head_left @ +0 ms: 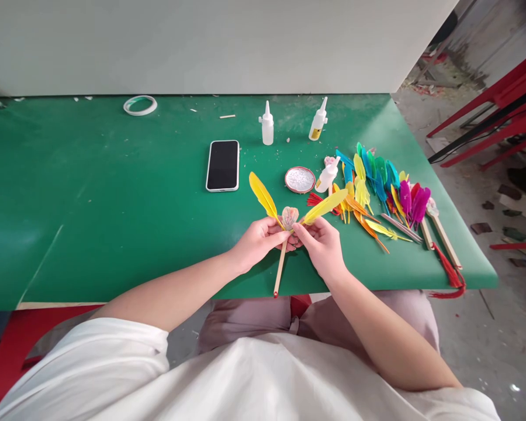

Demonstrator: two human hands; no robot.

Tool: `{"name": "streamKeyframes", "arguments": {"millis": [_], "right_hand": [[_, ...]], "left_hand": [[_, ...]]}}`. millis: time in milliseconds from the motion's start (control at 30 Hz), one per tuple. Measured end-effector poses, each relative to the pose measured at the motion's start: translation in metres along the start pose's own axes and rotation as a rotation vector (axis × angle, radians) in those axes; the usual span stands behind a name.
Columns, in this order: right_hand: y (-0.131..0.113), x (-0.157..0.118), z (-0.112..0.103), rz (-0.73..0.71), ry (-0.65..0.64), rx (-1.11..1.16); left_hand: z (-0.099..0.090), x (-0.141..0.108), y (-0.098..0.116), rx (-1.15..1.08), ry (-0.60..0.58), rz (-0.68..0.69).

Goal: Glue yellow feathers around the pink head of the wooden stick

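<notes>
Both hands meet near the table's front edge around a wooden stick (280,269) with a pale pinkish, rounded head (290,217). My left hand (259,241) is closed on the stick piece just below its head. A golden-yellow feather (263,196) rises to the upper left beside its fingers. My right hand (322,242) pinches the base of a lighter yellow feather (326,206), which slants up to the right against the other side of the head. The fingers partly hide where the feathers meet the head.
Colourful feathers (380,175) lie to the right, with sticks (445,237) and red tassels (451,272). Beyond the hands are a round dish (300,179), a tipped bottle (326,175), two upright bottles (267,126) (318,121), a phone (222,166) and a tape roll (140,106).
</notes>
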State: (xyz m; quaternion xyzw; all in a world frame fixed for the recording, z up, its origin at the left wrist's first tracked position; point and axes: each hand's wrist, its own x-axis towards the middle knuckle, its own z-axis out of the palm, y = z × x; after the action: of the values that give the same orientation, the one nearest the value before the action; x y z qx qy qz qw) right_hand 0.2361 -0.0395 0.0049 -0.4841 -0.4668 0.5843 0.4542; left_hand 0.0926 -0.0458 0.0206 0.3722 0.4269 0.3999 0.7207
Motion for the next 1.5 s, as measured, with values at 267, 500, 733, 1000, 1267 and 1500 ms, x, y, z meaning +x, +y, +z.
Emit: {"name": "streamKeyframes", "arguments": {"millis": [267,500,733,1000,1267,1500], "right_hand": [[0.0002,-0.0005,-0.0003,0.000,-0.015,0.007],[0.0009,0.0003,-0.0004,0.005,-0.026,0.012],[0.0010,-0.0003,-0.0009,0.009,-0.040,0.011],[0.0004,0.0006,-0.0008,0.009,-0.039,0.004],[-0.0027,0.0002,0.0003,0.036,-0.036,0.098],[-0.0009,0.0004,-0.0006,0.045,-0.051,0.093]], "left_hand": [[0.0000,0.0006,-0.0022,0.013,0.007,0.007],[0.0011,0.0007,-0.0027,0.009,0.019,0.008],[-0.0001,0.0000,-0.0020,0.010,0.031,0.002],[0.0006,0.0004,-0.0020,0.016,0.022,0.002],[-0.0004,0.0009,-0.0021,-0.007,0.030,0.023],[-0.0002,0.0024,-0.0015,0.016,0.005,0.022]]}}
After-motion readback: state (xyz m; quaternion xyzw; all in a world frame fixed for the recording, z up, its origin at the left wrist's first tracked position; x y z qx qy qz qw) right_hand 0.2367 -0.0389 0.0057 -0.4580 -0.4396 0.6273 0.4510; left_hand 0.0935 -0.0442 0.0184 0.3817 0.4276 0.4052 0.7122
